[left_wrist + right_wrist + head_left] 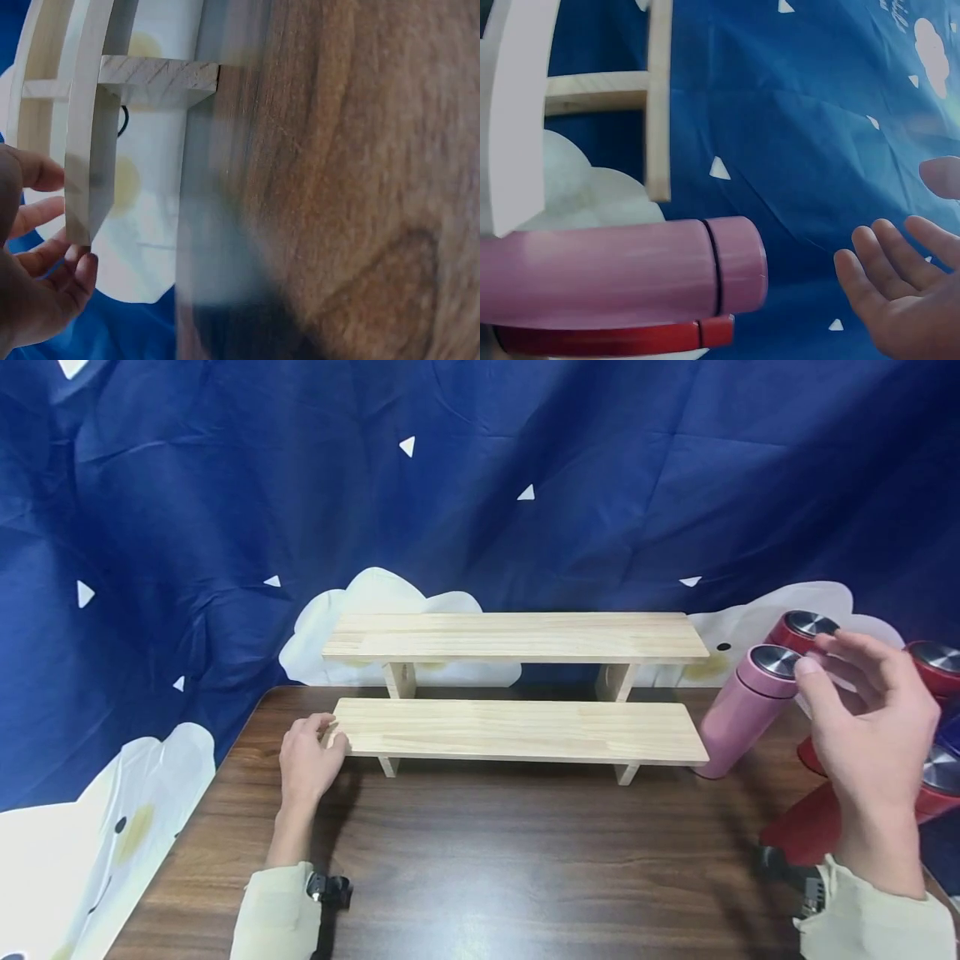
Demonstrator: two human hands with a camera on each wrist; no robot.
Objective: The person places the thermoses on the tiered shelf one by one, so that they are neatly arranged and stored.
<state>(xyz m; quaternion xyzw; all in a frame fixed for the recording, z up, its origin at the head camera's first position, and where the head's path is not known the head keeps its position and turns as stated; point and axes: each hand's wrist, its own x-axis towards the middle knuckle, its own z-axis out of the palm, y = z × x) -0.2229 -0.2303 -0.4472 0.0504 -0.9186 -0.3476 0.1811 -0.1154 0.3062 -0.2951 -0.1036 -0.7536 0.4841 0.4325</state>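
A two-tier pale wooden shelf (517, 728) stands on a brown table, its lower board in front of the higher one. My left hand (307, 756) rests at the left end of the lower board; in the left wrist view, its fingertips (51, 259) lie loosely at that board's end (79, 225). My right hand (873, 718) is raised over the right side, its fingers apart and holding nothing. Just left of it, a pink thermos bottle (738, 714) with a steel-topped lid stands by the shelf's right end. The right wrist view shows the pink bottle (622, 274) apart from the fingers.
A red bottle (787, 631) is behind the pink one. More red bottles (937, 672) and a dark blue object (951, 731) crowd the right edge, partly hidden by my right hand. A blue curtain (480, 510) with white clouds hangs behind the table (510, 860).
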